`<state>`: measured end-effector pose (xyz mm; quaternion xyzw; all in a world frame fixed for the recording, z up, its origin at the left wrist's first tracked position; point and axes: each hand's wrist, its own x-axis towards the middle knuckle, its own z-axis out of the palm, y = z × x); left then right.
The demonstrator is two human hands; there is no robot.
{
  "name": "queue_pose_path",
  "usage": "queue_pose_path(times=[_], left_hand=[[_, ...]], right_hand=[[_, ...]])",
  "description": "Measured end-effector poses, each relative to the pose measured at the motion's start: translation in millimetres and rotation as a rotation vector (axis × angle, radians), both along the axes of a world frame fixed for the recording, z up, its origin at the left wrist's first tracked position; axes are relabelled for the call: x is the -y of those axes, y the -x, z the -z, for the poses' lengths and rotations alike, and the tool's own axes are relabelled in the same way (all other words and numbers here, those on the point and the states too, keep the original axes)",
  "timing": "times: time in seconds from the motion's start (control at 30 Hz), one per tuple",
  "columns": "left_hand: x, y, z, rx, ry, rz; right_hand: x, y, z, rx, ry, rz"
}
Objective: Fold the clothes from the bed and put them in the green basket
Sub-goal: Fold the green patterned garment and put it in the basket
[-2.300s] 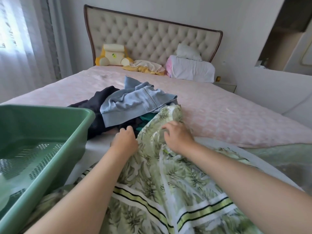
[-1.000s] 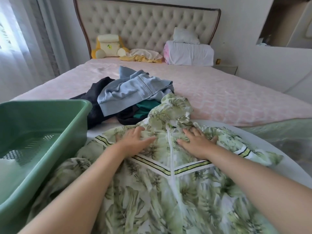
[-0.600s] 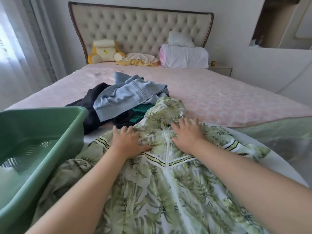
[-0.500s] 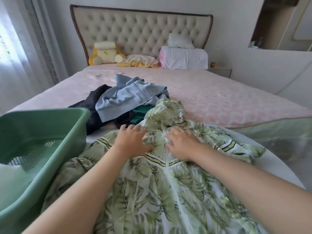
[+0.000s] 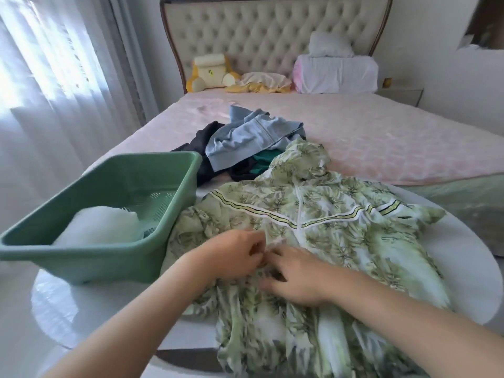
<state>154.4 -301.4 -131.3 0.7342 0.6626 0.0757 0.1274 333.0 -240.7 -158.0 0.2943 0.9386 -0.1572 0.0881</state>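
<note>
A green leaf-print hooded jacket (image 5: 335,227) lies spread front-up on a round white table (image 5: 461,271), its hood pointing toward the bed. My left hand (image 5: 234,255) pinches the fabric near the white zipper line at the jacket's middle. My right hand (image 5: 294,274) rests on the cloth right beside it, fingers bent toward the same spot. The green basket (image 5: 114,214) stands on the table to the left, with a white folded item (image 5: 101,225) inside. On the bed behind lies a pile with a light blue garment (image 5: 253,135), a black garment (image 5: 201,145) and a dark green one (image 5: 263,159).
The pink bedspread (image 5: 381,137) stretches behind the table. Pillows (image 5: 335,69), a yellow plush toy (image 5: 210,72) and a tufted headboard (image 5: 272,34) sit at the far end. White curtains (image 5: 54,77) hang on the left.
Both hands have drawn back from the jacket's chest near the hood to its middle. The view now takes in more of the table and basket. The left hand changed from flat to pinching.
</note>
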Motion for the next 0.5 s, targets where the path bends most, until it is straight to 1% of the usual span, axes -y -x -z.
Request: queue_pose_path(times=[0.07, 0.13, 0.17, 0.23, 0.3, 0.37, 0.4, 0.43, 0.47, 0.5], left_hand=[[21, 9, 16, -0.038, 0.179, -0.056], [27, 22, 30, -0.187, 0.320, -0.119], [27, 31, 33, -0.227, 0.351, -0.159], [27, 48, 31, -0.226, 0.426, -0.251], [26, 56, 23, -0.225, 0.504, -0.296], [26, 53, 14, -0.292, 0.558, -0.283], [26, 49, 10, -0.343, 0.542, -0.260], [24, 42, 7, -0.369, 0.481, -0.225], [22, 32, 3, -0.346, 0.383, -0.187], [19, 20, 2, -0.272, 0.265, -0.162]], right_hand=[[0, -5, 12, 0.022, -0.025, -0.044], [-8, -13, 17, -0.013, -0.004, -0.029], [-15, -16, 18, -0.033, 0.005, -0.015], [-29, -21, 22, -0.034, -0.027, 0.002], [-36, -24, 23, -0.056, -0.037, 0.007], [-34, -20, 17, -0.172, 0.028, 0.019], [-31, -17, 12, -0.268, 0.047, 0.025], [-29, -13, 6, -0.367, 0.045, 0.036], [-29, -10, 1, -0.457, 0.035, 0.057], [-30, -8, -3, -0.525, 0.025, 0.090]])
